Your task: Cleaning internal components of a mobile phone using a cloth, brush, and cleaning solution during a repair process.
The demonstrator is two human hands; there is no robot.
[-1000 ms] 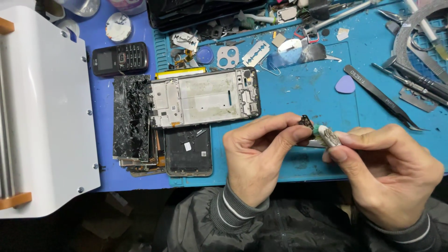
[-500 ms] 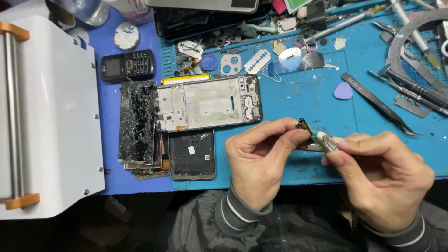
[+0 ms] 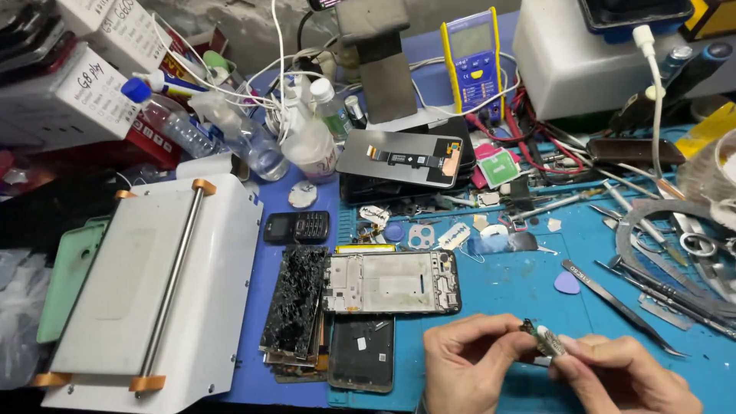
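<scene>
Both hands meet low at the front right of a blue work mat (image 3: 506,284). My left hand (image 3: 468,368) and my right hand (image 3: 621,379) pinch one small part (image 3: 543,339) between their fingertips, a dark piece with a pale tip. Just left of them lies a bare phone frame (image 3: 391,282), flat and empty. Beside the frame rests a shattered black screen (image 3: 295,300) on a stack of panels, and a black phone back (image 3: 360,353) lies below it.
A white machine with a steel bar (image 3: 161,284) fills the left. A small keypad phone (image 3: 297,227), a yellow multimeter (image 3: 471,57), bottles (image 3: 253,142), a display panel (image 3: 402,157) and cables crowd the back. Tweezers (image 3: 613,300), a purple pick (image 3: 567,284) and metal tools lie right.
The camera has tilted up, so the cluttered back of the bench is in view and the hands sit lower. Both hands hold the small part as before.
</scene>
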